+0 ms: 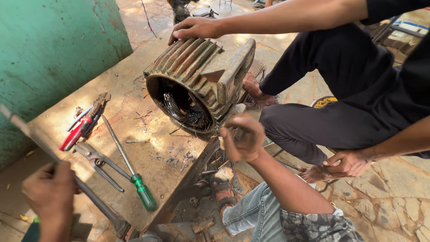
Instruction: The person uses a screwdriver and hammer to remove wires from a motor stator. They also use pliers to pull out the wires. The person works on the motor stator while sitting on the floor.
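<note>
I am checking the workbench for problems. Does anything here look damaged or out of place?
Yes. The rusty motor housing lies on its side, and loose wire hangs tangled inside its open end. Small wire scraps lie scattered on the bench in front of it.

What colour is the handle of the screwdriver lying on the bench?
Green, translucent-looking; the screwdriver shows clearly in the head view, right of the left hand.

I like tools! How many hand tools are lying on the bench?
3, maybe more hidden: red-handled pliers at the left, grey snips below them, green-handled screwdriver beside both.
</note>
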